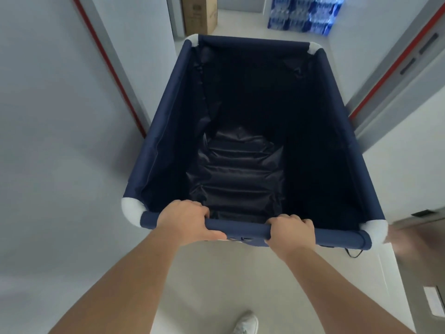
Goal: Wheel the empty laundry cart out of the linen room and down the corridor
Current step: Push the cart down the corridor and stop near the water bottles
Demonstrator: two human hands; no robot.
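Both hands are wrapped round the near top rail of the laundry cart, left hand and right hand set apart so steering is kept even, probably. Nothing is seen inside the dark liner. The cart is squeezed between a grey wall and a red-edged door frame, so straight pushing seems needed; a cardboard box and stacked water bottles are parked ahead.
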